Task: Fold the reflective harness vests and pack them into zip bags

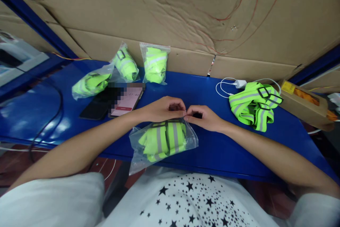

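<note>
Near the table's front edge lies a clear plastic bag [135, 149] with a folded neon-yellow reflective strap [174, 135] inside; grey stripes and a black buckle show through the film. My left hand [170, 109] is closed at the bag's far edge, thumb and fingertips pinched together. From the other side my right hand [205, 118] pinches at the same corner, its fingertips meeting those of the left. The bit of film between the fingertips is mostly hidden. To the right, a loose neon-yellow reflective strap [243, 103] with black buckles lies in a heap.
Bagged straps stand at the back, one upright bag [155, 64], one leaning bag [126, 63] and one lying bag [91, 83]. A dark phone [94, 108] and a lit phone [127, 100] lie left of centre. A white charger [240, 84] and a cardboard box [305, 103] are at right.
</note>
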Motion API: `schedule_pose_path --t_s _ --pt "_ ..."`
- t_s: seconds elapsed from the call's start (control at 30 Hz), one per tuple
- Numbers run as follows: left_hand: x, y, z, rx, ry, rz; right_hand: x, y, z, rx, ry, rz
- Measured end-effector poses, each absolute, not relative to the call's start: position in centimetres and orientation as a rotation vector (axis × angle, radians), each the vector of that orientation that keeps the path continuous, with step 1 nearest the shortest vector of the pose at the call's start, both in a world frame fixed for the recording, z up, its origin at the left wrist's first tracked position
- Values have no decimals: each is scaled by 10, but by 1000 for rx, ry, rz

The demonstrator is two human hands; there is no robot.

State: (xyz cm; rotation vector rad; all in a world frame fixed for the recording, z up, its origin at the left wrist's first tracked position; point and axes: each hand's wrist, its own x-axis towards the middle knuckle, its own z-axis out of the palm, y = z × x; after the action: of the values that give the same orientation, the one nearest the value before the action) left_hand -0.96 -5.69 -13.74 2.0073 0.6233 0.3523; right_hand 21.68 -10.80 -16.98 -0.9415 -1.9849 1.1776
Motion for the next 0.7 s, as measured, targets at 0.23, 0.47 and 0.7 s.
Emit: schedule_pose_path --t_s 0.23,0.47,0.7 --pt "-9 -60 -130 2019 662 453 216 -108 -167 -930 -1996 1184" --pt "-10 -55 -130 1975 745 448 216 -108 -167 -982 -1909 1204" --pt "-9 -53 -132 1996 755 447 216 -108 -168 -985 -1909 1168"
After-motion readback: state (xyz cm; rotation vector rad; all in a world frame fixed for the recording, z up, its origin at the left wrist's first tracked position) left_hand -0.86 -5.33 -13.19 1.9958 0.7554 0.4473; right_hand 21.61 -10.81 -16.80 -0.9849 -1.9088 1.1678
